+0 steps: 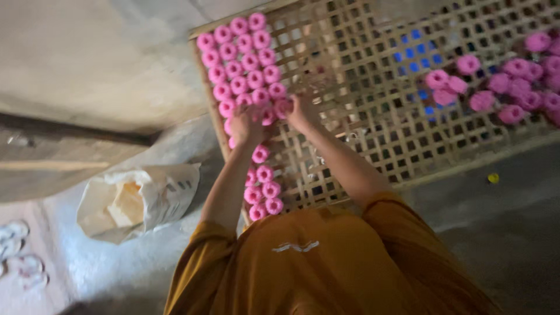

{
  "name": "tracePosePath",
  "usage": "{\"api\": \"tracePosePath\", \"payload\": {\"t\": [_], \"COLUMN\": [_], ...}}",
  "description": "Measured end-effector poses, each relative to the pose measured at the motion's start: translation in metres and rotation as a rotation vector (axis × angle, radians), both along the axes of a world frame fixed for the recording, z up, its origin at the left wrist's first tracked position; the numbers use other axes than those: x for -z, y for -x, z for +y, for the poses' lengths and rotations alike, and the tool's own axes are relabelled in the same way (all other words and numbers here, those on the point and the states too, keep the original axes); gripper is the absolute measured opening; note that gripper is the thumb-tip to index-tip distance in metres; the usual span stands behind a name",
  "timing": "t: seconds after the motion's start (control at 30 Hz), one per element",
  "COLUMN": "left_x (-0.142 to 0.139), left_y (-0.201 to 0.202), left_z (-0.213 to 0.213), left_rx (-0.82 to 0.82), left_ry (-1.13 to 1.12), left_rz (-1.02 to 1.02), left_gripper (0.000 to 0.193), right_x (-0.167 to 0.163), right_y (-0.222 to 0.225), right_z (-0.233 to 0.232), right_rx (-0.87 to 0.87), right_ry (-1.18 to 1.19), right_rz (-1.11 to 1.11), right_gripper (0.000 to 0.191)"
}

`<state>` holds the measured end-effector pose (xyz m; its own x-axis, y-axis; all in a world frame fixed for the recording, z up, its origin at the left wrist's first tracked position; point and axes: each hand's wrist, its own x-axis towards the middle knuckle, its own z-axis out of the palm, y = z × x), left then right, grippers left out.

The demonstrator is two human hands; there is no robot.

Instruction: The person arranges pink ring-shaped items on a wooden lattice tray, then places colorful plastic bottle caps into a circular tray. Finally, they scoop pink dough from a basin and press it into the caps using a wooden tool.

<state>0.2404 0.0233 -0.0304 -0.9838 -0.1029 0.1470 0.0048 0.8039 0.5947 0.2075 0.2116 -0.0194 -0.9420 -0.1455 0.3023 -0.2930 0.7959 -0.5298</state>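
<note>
The left hand (245, 123) rests on pink pieces (242, 70) at ten o'clock of the lattice tray (373, 116); the right hand (298, 112) pinches one pink piece (283, 107); the left's grip is unclear.

Pale tan woven bamboo lattice tray (373, 146), open square grid pattern. Bright pink round rosette pieces (245, 64) in rows along the tray's left edge; a looser pink cluster (513, 87) at its right. Blue patches (417, 58) show through the tray's grid. Mustard-orange sleeves (326, 262) below the tray; cream paper bag (137, 201) to its left.
</note>
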Motion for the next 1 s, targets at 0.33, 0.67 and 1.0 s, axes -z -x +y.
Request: {"api": "tracePosePath", "payload": {"t": [0.33, 0.67, 1.0], "left_x": [-0.031, -0.044, -0.035], "left_y": [-0.016, 0.026, 0.108], "left_z": [0.08, 0.342, 0.495], "left_rx": [0.061, 0.573, 0.761], "left_ry": [-0.029, -0.082, 0.102], "left_rz": [0.181, -0.063, -0.142], "left_gripper": [0.02, 0.029, 0.048], "right_x": [-0.051, -0.028, -0.037], "right_y": [0.005, -0.003, -0.067], "right_z": [0.335, 0.444, 0.453], "right_rx": [0.601, 0.565, 0.417], "right_ry": [-0.297, 0.046, 0.827], "right_rz": [0.425, -0.076, 0.032], "right_gripper": [0.032, 0.03, 0.033]}}
